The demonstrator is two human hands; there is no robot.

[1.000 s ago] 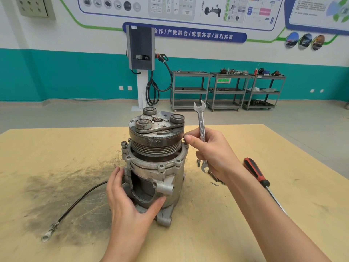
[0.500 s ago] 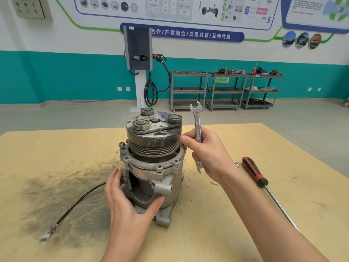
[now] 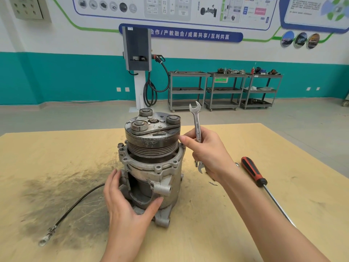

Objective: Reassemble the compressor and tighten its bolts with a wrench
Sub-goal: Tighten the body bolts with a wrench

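A grimy metal compressor stands upright on the yellow table, its dark ribbed pulley and clutch plate on top. My left hand cups the lower front of its housing, thumb to the right. My right hand grips a silver open-ended wrench by the middle, held nearly upright just right of the pulley; my fingertips touch the flange rim there. A bolt head sticks up on the flange's left edge.
A red-and-black screwdriver lies on the table to the right, shaft pointing toward me. A black cable with a ring lug trails left over a dark grease stain. Small bits lie near my right wrist. Grey shelf carts and a charger post stand far behind.
My right hand with the wrench has shifted slightly left, closer to the pulley and flange. My left hand keeps its hold on the housing.
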